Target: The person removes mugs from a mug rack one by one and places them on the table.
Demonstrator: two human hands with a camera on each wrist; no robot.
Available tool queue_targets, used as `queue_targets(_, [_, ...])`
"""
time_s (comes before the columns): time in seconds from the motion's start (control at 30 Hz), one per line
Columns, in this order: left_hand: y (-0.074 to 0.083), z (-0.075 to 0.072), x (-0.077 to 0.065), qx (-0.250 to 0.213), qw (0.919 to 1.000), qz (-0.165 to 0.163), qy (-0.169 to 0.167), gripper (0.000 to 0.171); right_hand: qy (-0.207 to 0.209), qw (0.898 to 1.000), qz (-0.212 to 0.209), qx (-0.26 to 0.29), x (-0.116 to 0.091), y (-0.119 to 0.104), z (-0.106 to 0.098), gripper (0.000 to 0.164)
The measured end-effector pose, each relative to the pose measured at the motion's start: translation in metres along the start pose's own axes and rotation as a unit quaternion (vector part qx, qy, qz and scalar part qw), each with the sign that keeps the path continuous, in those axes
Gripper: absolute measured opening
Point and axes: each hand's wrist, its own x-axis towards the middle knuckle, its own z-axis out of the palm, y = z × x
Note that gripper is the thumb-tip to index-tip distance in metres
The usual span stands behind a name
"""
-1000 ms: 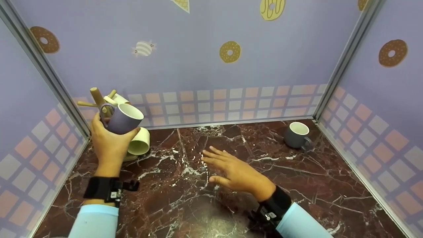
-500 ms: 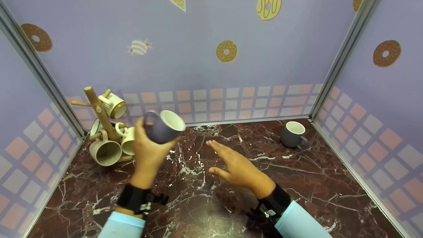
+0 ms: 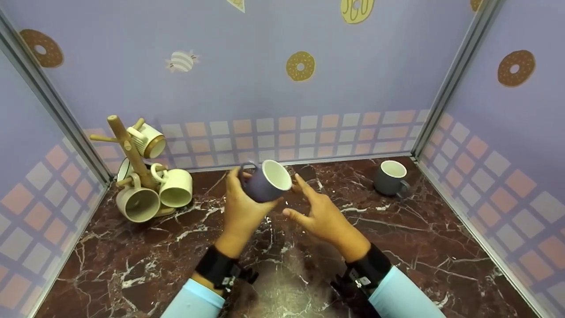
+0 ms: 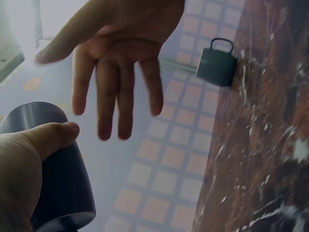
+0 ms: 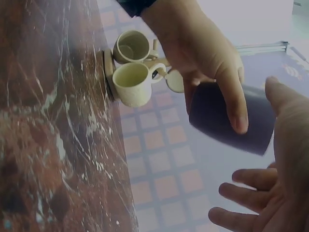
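My left hand [image 3: 247, 207] grips a dark purple mug [image 3: 265, 185] around its side, with the thumb across the front. The mug tilts, its white inside facing up and to the right, its handle on the left by my fingers. In the left wrist view the thumb lies along the dark mug [image 4: 67, 179]. Just right of the mug's rim, my right hand [image 3: 324, 216] has its fingers spread and holds nothing. The right wrist view shows those spread fingers [image 5: 246, 195] close beside the mug [image 5: 236, 116].
A wooden mug tree [image 3: 128, 145] at the left back bears several mugs, among them a cream mug [image 3: 176, 187], a beige mug [image 3: 139, 204] and a ribbed white mug [image 3: 150, 140]. A dark grey mug [image 3: 388, 179] stands upright at the right back. Patterned walls enclose the marbled table [image 3: 145, 265].
My left hand has carried the purple mug from beside the mug tree rightward to the middle, near my right hand. The right hand has stayed almost in place, its fingers a little more raised.
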Motion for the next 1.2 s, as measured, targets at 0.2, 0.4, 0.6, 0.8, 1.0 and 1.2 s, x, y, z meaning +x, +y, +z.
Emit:
queue_targets(0.2, [0.01,0.013,-0.021,0.038,0.998,0.039,-0.033,0.122,0.06,0.995,0.037,0.065,0.0,-0.006,0.003,0.098])
queue_targets(0.4, [0.015,0.013,-0.028,0.045,0.9959,0.048,-0.062,0.119,0.1,0.99,0.045,0.09,0.002,-0.009,-0.001,0.103])
queue_targets(0.6, [0.014,0.007,-0.021,-0.06,0.9903,0.048,-0.116,0.105,0.117,0.975,0.076,0.173,0.003,-0.006,-0.009,0.105])
queue_targets(0.8, [0.008,0.0,-0.015,-0.188,0.9579,0.054,-0.21,0.079,0.123,0.958,0.077,0.249,0.002,0.001,-0.016,0.098])
queue_targets(1.0, [0.008,-0.004,-0.015,-0.26,0.9355,0.008,-0.239,0.051,0.12,0.95,0.057,0.281,0.0,0.006,-0.021,0.093])
queue_targets(1.2, [0.006,-0.005,-0.009,-0.298,0.9151,-0.041,-0.269,0.038,0.128,0.955,0.017,0.266,0.0,0.007,-0.023,0.093])
